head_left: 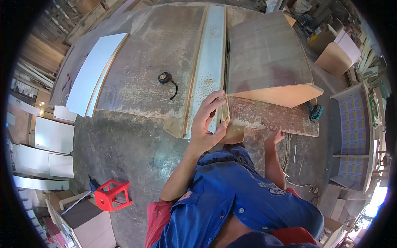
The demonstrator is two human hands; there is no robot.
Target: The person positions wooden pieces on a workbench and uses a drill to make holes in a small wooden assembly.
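Note:
My left hand grips the end of a narrow pale wooden piece between thumb and fingers, at the table's front beside the white long strip. Just right of it lies a thick wooden panel with a light edge toward me. My right hand is lower, by the front edge of the worn board, with curled fingers; what they hold, if anything, is too small to make out. A black tape measure rests on the left part of the table, and a teal power tool sits by the panel's right corner.
A white panel lies on the table's left. A red plastic stool stands on the floor at lower left, near stacked boards. A shelf unit stands at right, and cables trail over the floor below the table.

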